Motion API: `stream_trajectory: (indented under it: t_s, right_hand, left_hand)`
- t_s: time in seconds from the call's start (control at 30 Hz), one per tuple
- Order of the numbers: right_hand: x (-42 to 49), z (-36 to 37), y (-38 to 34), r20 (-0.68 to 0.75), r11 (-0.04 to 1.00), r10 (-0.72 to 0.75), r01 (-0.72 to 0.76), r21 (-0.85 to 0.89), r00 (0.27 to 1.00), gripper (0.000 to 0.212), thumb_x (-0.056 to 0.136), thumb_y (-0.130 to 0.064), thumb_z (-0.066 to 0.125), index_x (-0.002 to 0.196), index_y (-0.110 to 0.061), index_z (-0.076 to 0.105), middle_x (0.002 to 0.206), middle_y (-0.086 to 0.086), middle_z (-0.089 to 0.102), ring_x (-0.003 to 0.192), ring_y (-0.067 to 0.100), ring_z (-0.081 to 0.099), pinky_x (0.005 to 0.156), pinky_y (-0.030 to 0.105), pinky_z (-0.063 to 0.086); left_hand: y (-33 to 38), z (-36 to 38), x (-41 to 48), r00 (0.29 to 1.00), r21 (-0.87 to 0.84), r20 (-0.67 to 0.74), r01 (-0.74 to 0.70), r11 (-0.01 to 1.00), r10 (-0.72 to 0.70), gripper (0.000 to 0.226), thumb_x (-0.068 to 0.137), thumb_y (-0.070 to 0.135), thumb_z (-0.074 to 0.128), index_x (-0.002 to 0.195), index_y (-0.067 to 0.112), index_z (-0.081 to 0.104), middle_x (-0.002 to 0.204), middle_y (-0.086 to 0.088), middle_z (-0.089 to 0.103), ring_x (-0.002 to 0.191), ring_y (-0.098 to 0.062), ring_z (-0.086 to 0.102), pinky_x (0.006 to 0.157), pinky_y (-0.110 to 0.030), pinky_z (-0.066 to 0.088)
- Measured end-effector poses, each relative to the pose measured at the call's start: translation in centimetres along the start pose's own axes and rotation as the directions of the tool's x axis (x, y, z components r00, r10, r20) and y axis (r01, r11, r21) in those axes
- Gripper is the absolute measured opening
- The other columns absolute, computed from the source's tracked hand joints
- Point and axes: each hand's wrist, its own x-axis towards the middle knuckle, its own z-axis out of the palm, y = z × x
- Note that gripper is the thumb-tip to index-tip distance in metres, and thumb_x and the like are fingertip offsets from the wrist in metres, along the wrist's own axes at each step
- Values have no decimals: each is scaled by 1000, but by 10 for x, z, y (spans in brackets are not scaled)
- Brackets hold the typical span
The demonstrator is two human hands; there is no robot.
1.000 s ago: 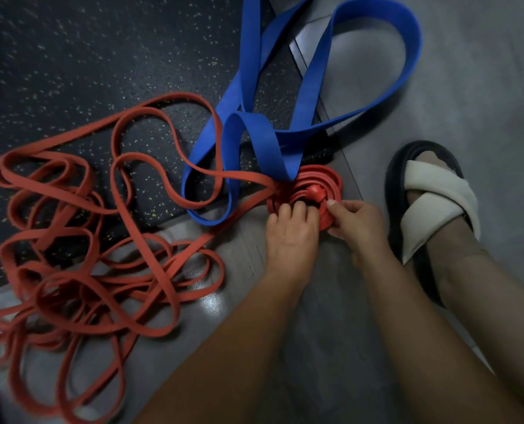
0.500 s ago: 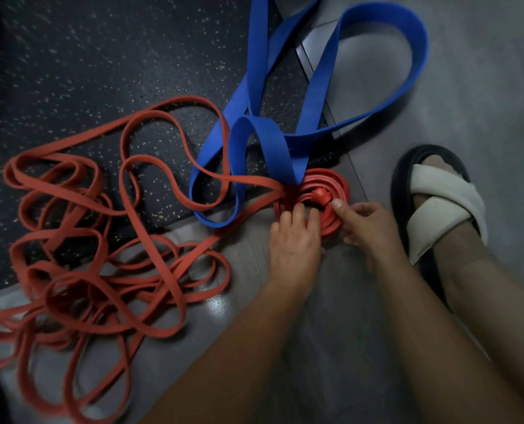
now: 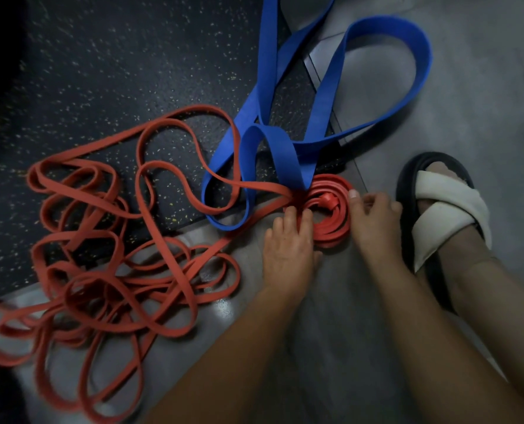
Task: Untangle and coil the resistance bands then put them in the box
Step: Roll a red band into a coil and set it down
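A long red resistance band (image 3: 107, 270) sprawls in tangled loops over the floor at the left. One end of it is wound into a flat red coil (image 3: 331, 215) on the grey floor at the centre. My left hand (image 3: 288, 249) presses its straight fingers onto the coil's left side. My right hand (image 3: 373, 218) touches the coil's right edge with its thumb, fingers loosely bent. A wide blue resistance band (image 3: 285, 123) lies in big loops behind the coil, one fold overlapping the coil's far edge. No box is in view.
My right foot in a black sandal with white straps (image 3: 444, 215) stands just right of the coil. A dark speckled mat (image 3: 117, 71) covers the upper left floor; grey floor (image 3: 483, 87) lies to the right.
The coil has turned a little and gained width. My right hand slid from the coil's centre to its right edge. My left hand stays pressed on the coil's left side.
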Motion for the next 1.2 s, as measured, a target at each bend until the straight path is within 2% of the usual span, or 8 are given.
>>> stream_trajectory:
  t_s: [0.23,0.4,0.63,0.7,0.8,0.9,1.0,1.2]
  right_hand:
    - [-20,2,-30,-101,970,-244,241,-38,965,41,91,-27,54,125,-6,45,132,16,37,114,31,47,91,36,38]
    - [-47,15,-50,-151,906,-408,419,56,901,29,85,-14,58,109,1,52,115,22,47,104,36,50,87,36,37]
    - [-89,43,-77,130,695,-709,718,-35,693,30,76,-14,45,100,-2,59,104,20,56,97,37,57,86,32,37]
    - [-93,51,-90,238,668,-709,740,-76,664,37,80,-9,51,116,-1,55,121,20,51,113,37,51,97,36,37]
    - [-96,62,-108,365,755,-542,629,-185,757,52,85,-10,55,134,-3,38,139,19,36,127,36,39,103,40,33]
    - [-102,69,-120,418,804,-365,509,-309,832,45,86,-17,56,127,-5,39,130,19,39,117,39,46,95,45,41]
    - [-117,69,-127,384,787,-353,493,-371,853,32,88,-14,54,115,-1,46,123,22,45,112,41,50,91,44,42]
    - [-178,41,-182,482,714,-571,692,-110,665,19,87,-21,59,94,-4,60,97,16,65,94,31,59,77,34,43]
  left_hand:
    - [-33,-24,-14,998,-76,-8,58,995,-59,73,46,34,87,111,10,63,108,-16,62,84,-31,63,69,-32,52]
    - [-73,-51,-40,993,-158,-2,118,980,-120,67,52,21,85,112,6,59,106,-16,60,88,-36,62,73,-39,53]
    - [-121,-100,-81,965,-292,26,256,922,-259,59,82,25,65,134,11,41,131,-11,40,123,-30,40,101,-37,34]
    - [-138,-114,-93,952,-324,1,289,901,-305,58,82,26,65,133,12,42,127,-9,40,122,-28,41,103,-35,33]
    - [-164,-130,-114,921,-343,-22,358,868,-389,59,82,25,66,135,12,41,126,-9,41,122,-27,41,104,-34,33]
    - [-187,-143,-140,889,-357,9,431,829,-459,59,84,24,65,135,13,39,128,-8,40,123,-25,41,103,-31,32]
    - [-203,-156,-163,873,-354,36,467,811,-487,56,84,24,64,134,15,40,127,-7,41,123,-24,41,100,-29,31]
    - [-219,-215,-180,863,-416,53,476,775,-502,50,85,23,64,130,13,44,121,-10,41,115,-27,48,99,-34,38]
